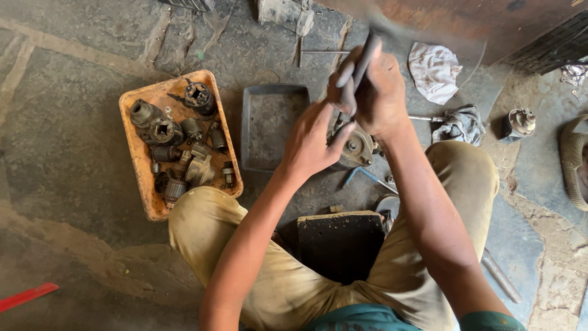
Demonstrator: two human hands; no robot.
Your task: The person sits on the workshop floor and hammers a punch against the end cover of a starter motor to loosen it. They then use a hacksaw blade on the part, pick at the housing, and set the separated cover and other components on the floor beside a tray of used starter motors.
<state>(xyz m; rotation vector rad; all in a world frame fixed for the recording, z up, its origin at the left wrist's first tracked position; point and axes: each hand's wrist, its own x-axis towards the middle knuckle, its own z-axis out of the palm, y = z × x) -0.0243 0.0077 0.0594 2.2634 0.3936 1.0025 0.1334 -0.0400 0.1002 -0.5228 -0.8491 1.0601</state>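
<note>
Just right of the frame's middle, a grimy metal motor housing (pixel 354 147) sits on the stone floor (pixel 73 141) between the person's knees. The left hand (pixel 312 144) presses against its left side, fingers curled to steady it. The right hand (pixel 383 92) is raised above it, fist wrapped tight round the handle of a dark tool (pixel 361 64), blurred, so I cannot tell its head; it looks like a hammer or punch. The housing seems to be in one piece, so by my reckoning the work on it is at an early or middle stage, with the stripping down yet to be finished.

Directly left of the housing lies a grey metal tray (pixel 269 125), shallow and square. Further left, an orange plastic tray (pixel 142 165) holds a heap of dirty gears, armatures and small parts, which suggests other units are already taken apart. Below the housing, between the legs, stands a dark block (pixel 340 242). A blue-handled tool (pixel 361 175) lies just beside the housing.

In the upper right are a white rag (pixel 433 70), a grey rag (pixel 462 122) and a small round part (pixel 519 122). A red strip (pixel 27 296) shows at the lower left. I see no packages, labels or signs.
</note>
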